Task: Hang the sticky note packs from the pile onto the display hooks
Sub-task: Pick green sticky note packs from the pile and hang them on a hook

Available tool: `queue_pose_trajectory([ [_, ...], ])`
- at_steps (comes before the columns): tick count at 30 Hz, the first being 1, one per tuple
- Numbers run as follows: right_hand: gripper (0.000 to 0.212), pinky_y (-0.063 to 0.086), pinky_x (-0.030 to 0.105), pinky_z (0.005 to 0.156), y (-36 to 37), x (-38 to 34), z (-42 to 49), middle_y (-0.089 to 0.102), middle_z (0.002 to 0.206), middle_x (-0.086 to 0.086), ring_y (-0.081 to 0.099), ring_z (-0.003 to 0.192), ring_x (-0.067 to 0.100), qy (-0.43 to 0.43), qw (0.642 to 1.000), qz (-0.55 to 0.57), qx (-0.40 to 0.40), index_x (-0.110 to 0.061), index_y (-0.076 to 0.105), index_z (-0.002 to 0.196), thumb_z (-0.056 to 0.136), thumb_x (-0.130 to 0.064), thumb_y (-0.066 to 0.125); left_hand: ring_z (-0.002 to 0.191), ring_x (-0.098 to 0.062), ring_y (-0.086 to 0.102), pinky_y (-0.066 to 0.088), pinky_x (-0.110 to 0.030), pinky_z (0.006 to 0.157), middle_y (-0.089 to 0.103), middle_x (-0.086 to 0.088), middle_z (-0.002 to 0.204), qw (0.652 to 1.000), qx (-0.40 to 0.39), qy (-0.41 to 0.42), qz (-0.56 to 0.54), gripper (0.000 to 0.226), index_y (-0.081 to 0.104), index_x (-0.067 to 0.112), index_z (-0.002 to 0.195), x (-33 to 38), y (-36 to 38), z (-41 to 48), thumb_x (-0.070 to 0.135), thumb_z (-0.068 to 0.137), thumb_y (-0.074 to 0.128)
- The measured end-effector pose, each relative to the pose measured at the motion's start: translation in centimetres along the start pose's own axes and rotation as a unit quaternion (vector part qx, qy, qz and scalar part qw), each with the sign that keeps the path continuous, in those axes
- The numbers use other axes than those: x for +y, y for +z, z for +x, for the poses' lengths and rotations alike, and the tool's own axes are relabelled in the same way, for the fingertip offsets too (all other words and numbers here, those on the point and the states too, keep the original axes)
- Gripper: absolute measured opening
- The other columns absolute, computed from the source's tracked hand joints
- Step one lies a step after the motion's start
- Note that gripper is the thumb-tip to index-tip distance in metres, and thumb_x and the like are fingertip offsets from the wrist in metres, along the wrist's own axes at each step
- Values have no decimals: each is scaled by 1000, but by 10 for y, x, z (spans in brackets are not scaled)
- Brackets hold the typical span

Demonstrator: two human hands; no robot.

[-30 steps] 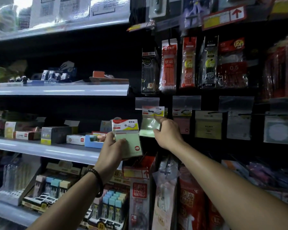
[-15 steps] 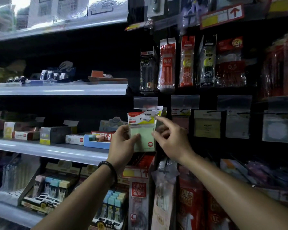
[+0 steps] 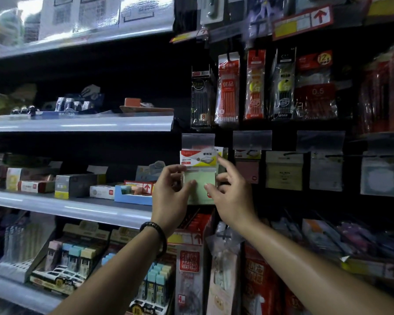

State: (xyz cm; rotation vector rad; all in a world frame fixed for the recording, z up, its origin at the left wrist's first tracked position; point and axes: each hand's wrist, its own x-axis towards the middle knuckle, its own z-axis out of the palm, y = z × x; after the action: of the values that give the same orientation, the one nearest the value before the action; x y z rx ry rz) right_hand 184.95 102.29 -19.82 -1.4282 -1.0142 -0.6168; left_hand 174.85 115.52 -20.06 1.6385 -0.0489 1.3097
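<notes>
Both hands are up at the hook wall, and the green sticky note pack [image 3: 200,188] is sitting right between them, upright and facing the camera. The left hand [image 3: 168,196] is pinching the pack's left edge, thumb lying across the green front and fingers curling round the top left corner. The right hand [image 3: 233,198] is gripping the other side, thumb pressing on the front near the lower right and index finger reaching up along the right edge of the red, white and yellow header card [image 3: 198,158]. That header is riding just under a clear price-tag flap [image 3: 198,140], the leftmost of a row. The hook behind it is too dark to make out, so I cannot tell whether the pack is on it. A sliver of another pack [image 3: 224,153] is peeking out behind the header's right side. Just to the right, a pink pack [image 3: 247,170] and a yellow pack [image 3: 284,172] are hanging under their own flaps, with pen packs [image 3: 229,87] hanging in the row above. A dark bracelet [image 3: 156,233] is circling the left wrist, and off to the left a grey shelf [image 3: 66,208] is carrying small boxes
</notes>
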Motion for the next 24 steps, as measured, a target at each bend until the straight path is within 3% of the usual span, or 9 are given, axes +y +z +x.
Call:
queue_pose_trajectory([
  [2, 73, 62, 30, 65, -1, 2, -4, 66, 107, -2, 72, 73, 18, -20, 1000, -20, -8, -49, 51, 152, 94, -16, 81, 92, 5, 69, 61, -20, 74, 70, 6, 111, 1000, -12, 13, -8, 34, 67, 22, 127, 1, 0, -1, 10, 97, 77],
  [6, 63, 53, 15, 68, -1, -3, 2, 67, 118, -13, 70, 80, 10, -61, 997, -39, -3, -48, 56, 147, 96, -17, 79, 98, 8, 69, 63, -21, 76, 67, 12, 120, 999, -5, 34, -8, 40, 67, 28, 133, 2, 2, 4, 13, 98, 76],
  [11, 54, 64, 35, 80, 3, -4, 15, 67, 124, -12, 71, 88, 14, -80, 996, -43, 14, -28, 62, 147, 97, -16, 78, 97, 7, 71, 64, -25, 78, 70, 9, 119, 999, 6, 51, -10, 42, 66, 35, 132, 2, 7, 15, 13, 98, 76],
  [14, 53, 54, 17, 87, 0, -7, 12, 68, 125, -9, 62, 95, 0, -127, 988, -80, 33, -23, 62, 149, 99, -14, 76, 98, 4, 72, 60, -17, 76, 71, 5, 119, 997, 15, 75, -27, 41, 68, 25, 134, 0, 9, 14, 8, 97, 76],
  [16, 52, 49, 12, 89, -2, -7, 6, 68, 122, -5, 60, 99, 0, -170, 979, -102, 36, -19, 61, 149, 99, -11, 75, 102, -1, 73, 60, -16, 78, 72, 8, 121, 994, 29, 102, -29, 41, 69, 19, 135, -6, 10, 8, 5, 97, 76],
  [20, 51, 48, 13, 98, 1, -1, 0, 70, 126, -4, 66, 113, 7, -205, 970, -118, 49, -14, 63, 147, 98, -9, 76, 111, -22, 75, 64, -46, 91, 70, 10, 134, 990, 48, 131, -9, 44, 68, 26, 137, -22, 8, 4, 10, 98, 77],
  [24, 53, 48, 11, 87, 6, 2, 6, 68, 119, -9, 59, 93, -5, -163, 980, -99, 56, -19, 61, 150, 99, -13, 76, 113, -15, 73, 64, -46, 91, 69, 21, 132, 990, 58, 130, 15, 45, 68, 31, 138, -18, 8, 11, 14, 98, 78],
])
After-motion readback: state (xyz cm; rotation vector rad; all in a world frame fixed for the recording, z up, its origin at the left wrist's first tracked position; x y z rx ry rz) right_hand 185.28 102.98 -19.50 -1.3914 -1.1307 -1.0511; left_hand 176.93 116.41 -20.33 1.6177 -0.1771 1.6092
